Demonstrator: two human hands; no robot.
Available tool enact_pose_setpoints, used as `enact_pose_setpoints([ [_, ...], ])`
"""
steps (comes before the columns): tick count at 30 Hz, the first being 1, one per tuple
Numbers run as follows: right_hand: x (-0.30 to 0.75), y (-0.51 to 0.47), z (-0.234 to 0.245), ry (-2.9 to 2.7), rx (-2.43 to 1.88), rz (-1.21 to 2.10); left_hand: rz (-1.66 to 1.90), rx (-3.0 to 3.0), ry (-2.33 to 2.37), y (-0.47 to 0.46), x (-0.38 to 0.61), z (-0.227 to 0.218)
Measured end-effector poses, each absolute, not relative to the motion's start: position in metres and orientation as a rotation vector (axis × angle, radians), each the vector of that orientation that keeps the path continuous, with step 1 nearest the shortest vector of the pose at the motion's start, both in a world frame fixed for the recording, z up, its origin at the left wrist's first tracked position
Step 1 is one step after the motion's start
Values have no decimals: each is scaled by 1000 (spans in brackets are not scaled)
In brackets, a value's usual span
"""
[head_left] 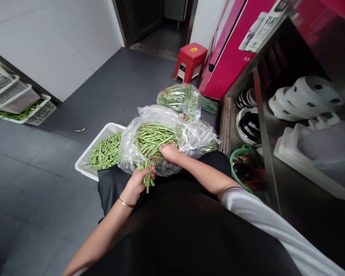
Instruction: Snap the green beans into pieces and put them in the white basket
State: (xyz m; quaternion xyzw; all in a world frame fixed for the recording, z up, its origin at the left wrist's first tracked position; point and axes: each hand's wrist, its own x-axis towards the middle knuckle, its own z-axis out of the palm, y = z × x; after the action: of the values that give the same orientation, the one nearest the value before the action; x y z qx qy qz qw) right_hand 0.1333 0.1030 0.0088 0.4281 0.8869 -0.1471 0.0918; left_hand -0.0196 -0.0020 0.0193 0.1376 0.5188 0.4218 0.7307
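A bunch of green beans point(147, 177) is in my left hand point(138, 180), its fingers wrapped round the stalks. My right hand point(169, 152) is at the mouth of a clear plastic bag point(129, 143), curled closed against the long green beans point(153, 136) inside. Its fingertips are hidden, so what they grip cannot be made out. To the left of the bag stands a white perforated basket point(82, 161) with many green beans point(106, 151) heaped in it.
Another bag of greens point(176, 97) lies behind, near a red stool point(191, 57). White baskets point(14, 96) stand at the far left. On the right, a metal shelf point(266, 153) holds white tubs point(307, 96), with a green basket point(232, 168) beside my knee.
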Motion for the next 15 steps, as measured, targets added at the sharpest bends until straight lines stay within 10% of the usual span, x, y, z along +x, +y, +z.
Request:
enact_pose_setpoints([
  [10,161,14,23,2927,1557,-1769,1182,356,986,10,2,25],
  [15,163,13,28,2802,1588,-1766,1326,768,1094,0,0,37],
])
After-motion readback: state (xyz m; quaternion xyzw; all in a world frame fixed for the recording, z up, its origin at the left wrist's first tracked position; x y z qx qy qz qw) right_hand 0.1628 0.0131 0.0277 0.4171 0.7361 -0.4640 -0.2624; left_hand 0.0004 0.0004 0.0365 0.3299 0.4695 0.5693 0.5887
